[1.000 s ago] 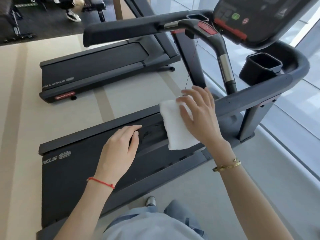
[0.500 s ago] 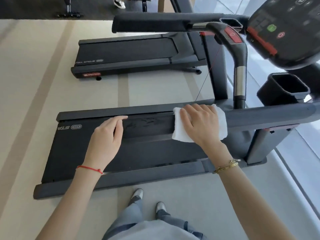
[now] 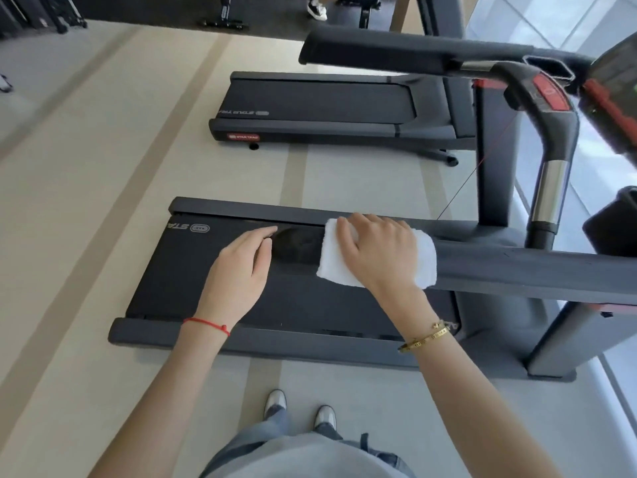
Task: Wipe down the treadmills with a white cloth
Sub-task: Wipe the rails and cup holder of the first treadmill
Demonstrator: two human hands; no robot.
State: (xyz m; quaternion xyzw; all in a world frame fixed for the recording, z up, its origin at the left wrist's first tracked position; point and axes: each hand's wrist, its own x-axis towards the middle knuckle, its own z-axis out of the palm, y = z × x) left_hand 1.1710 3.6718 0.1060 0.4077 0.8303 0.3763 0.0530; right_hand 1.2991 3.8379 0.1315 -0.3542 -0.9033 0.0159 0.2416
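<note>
Over the last second the right hand [image 3: 375, 253], fingers curled over the folded white terry cloth [image 3: 425, 257], had dragged it down the dark grey padded handrail [image 3: 517, 270] to its free end, left hand [image 3: 241, 267] hovering loose-fingered just beyond the fingertips – that rail judged nearly wiped

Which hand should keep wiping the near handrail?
Right. The right hand already grips the cloth, which is draped over the end of the near handrail. The left hand is flat, off the rail, and holds nothing.
</note>
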